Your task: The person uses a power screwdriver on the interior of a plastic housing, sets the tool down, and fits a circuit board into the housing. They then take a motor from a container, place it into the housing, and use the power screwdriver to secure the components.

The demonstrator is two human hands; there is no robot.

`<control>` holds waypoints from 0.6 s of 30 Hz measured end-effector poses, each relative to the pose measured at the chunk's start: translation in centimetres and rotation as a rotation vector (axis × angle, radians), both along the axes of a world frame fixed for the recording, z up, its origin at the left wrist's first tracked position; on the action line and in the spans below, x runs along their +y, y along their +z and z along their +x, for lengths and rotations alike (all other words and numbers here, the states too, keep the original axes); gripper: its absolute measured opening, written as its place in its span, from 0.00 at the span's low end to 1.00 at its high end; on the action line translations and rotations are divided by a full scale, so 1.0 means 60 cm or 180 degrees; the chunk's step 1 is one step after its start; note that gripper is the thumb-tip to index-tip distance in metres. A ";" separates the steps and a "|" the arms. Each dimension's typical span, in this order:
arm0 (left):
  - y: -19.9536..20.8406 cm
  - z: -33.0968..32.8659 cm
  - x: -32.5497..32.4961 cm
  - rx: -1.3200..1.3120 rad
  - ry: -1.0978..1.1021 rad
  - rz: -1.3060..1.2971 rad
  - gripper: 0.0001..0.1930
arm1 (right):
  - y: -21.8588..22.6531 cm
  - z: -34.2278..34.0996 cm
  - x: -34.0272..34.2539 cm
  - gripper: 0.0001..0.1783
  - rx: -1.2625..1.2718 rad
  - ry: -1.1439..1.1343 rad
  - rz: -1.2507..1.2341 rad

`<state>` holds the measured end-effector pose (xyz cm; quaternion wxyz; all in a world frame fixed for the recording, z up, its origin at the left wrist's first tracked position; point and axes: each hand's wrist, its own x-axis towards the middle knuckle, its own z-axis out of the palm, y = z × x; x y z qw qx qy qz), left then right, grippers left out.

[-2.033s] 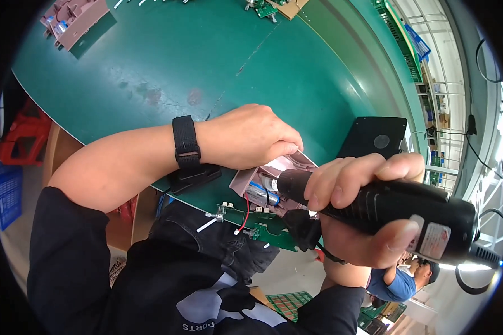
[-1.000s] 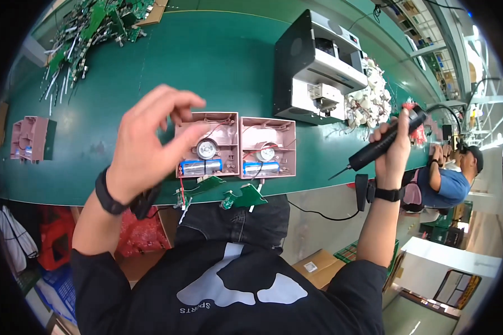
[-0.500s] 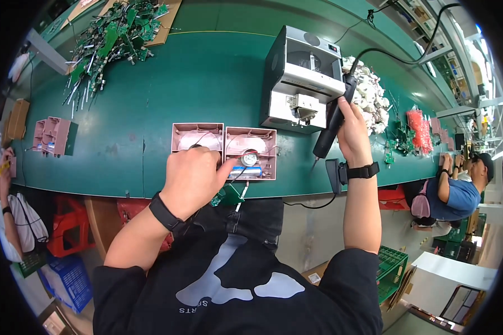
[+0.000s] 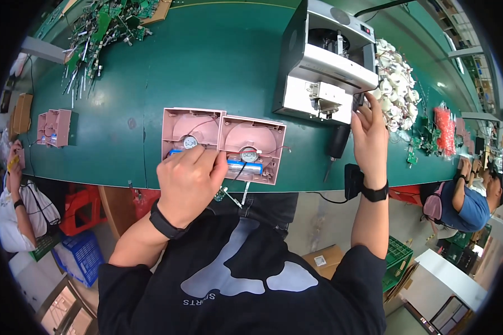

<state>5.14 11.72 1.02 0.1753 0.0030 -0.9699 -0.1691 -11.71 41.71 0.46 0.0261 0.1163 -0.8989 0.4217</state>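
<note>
Two pink plastic housings sit side by side at the bench's near edge: the left housing (image 4: pixel 167 123) and the right housing (image 4: pixel 280 139). A small round metal part (image 4: pixel 248 154) with wires and a blue cylindrical battery (image 4: pixel 251 167) lie in the right one. My left hand (image 4: pixel 185 177) is curled over the near side of the left housing, its fingertips hidden and its thumb toward the right one. A black electric screwdriver (image 4: pixel 337 142) rests against the grey screw feeder (image 4: pixel 296 92), bit toward me. My right hand (image 4: pixel 370 139) is beside it, fingers stretched and apart.
White parts (image 4: pixel 397 89) are heaped right of the feeder, with red plastic pieces (image 4: pixel 444 131) beyond. Circuit boards (image 4: pixel 103 33) pile up at far left, near another pink housing (image 4: pixel 55 127). A black block (image 4: pixel 352 180) hangs by my right wrist. Other people work at both sides.
My right hand has let go of the screwdriver, which now leans by the feeder. My left hand has shifted nearer me, uncovering a round metal part in the left housing. The view has shifted.
</note>
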 end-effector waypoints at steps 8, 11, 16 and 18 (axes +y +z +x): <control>0.005 -0.008 -0.018 -0.0152 0.0024 -0.0050 0.09 | 0.016 0.050 -0.012 0.21 0.0670 -0.0071 0.0859; 0.012 -0.006 -0.024 -0.0304 0.0067 0.0122 0.08 | 0.047 0.082 -0.036 0.19 0.1390 -0.0228 0.1364; 0.041 -0.005 -0.054 -0.0291 0.0038 0.0731 0.09 | 0.079 0.150 -0.078 0.15 0.0475 0.0842 0.0539; 0.041 -0.002 -0.066 -0.0195 0.0004 0.0879 0.09 | 0.073 0.155 -0.096 0.15 -0.0109 0.1257 0.0395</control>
